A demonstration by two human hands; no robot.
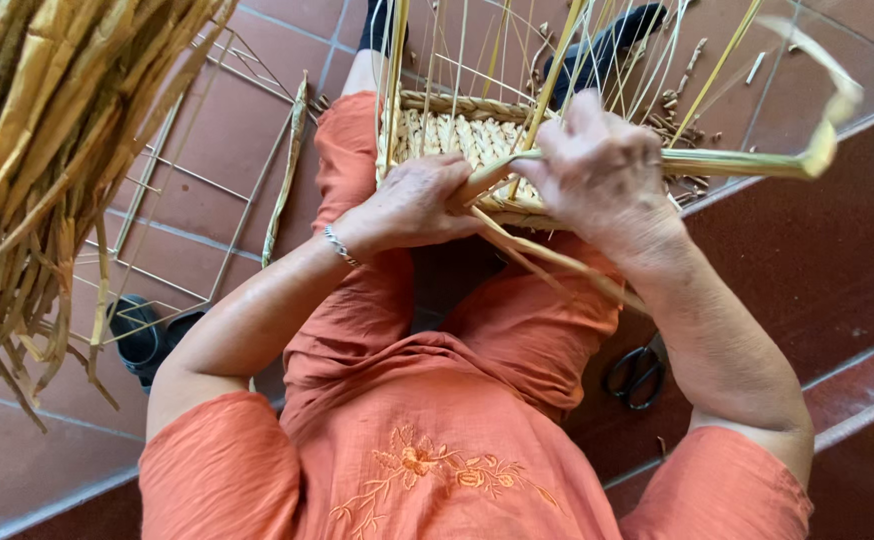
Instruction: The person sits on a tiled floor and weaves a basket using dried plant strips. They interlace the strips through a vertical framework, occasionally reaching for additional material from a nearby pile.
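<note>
The half-woven basket (pixel 462 140) sits on the person's lap, propped against the orange-clad knees, so its rim faces upward and both hands can reach it without bending far. Its pale upright stakes (pixel 462 50) stand free above the woven base, spread apart, and that leaves gaps for a strand to pass between them.

The left hand (pixel 409 205) is clenched against the near rim of the basket, fingers curled over the edge; it seems to pin the last woven row so it does not spring loose. A thin metal bracelet (pixel 340 245) rides at that wrist. The right hand (pixel 602 175) is closed around a flat straw strand (pixel 737 163), gripping it close to the rim. The strand runs out to the right and curls up at its far end, held taut and nearly level, probably to keep tension where it enters the weave. More loose strands (pixel 557 262) trail from under the hands down across the lap.

A thick bundle of dried straw (pixel 47 150) hangs at the upper left, close by. A wire frame (pixel 182 200) lies flat on the red tiled floor (pixel 807 260) beneath it, next to dark sandals (pixel 147 335). Black-handled scissors (pixel 637 375) rest on the floor just beside the right elbow, within easy reach. Short straw offcuts (pixel 682 105) litter the tiles beyond the basket.
</note>
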